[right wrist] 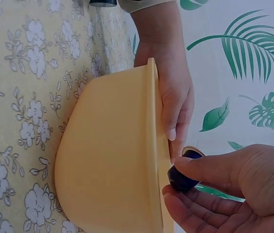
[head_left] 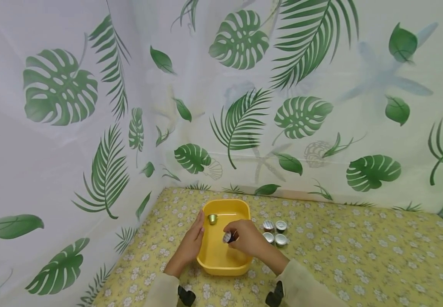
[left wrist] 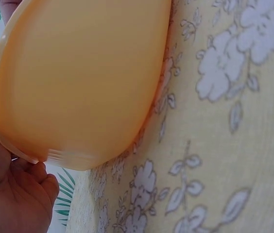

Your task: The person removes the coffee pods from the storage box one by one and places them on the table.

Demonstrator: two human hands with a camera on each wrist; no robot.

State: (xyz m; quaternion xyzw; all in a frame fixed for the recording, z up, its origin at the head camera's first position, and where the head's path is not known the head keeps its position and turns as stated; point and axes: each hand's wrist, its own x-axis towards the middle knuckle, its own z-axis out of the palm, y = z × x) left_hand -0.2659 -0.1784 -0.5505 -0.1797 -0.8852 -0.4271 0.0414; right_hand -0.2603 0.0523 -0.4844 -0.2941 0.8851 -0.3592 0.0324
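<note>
A yellow plastic basin [head_left: 223, 270] stands on the flowered cloth. My left hand [head_left: 190, 243] holds its left rim; in the left wrist view the fingers of that hand [left wrist: 23, 194] bend at the edge. Over the inside of the basin, my right hand [head_left: 247, 238] pinches a dark coffee capsule [head_left: 227, 237] with a light lid between thumb and fingers. The right wrist view shows the dark blue body of that capsule [right wrist: 181, 177] just beyond the basin's rim. A green coffee capsule [head_left: 212, 219] rests inside, near the far left corner.
Several coffee capsules [head_left: 280, 240] with silvery lids stand grouped on the cloth, right of the basin and close to my right wrist. White leaf-print sheeting [head_left: 244, 179] hangs behind and to the left of the flowered tablecloth [head_left: 340, 256].
</note>
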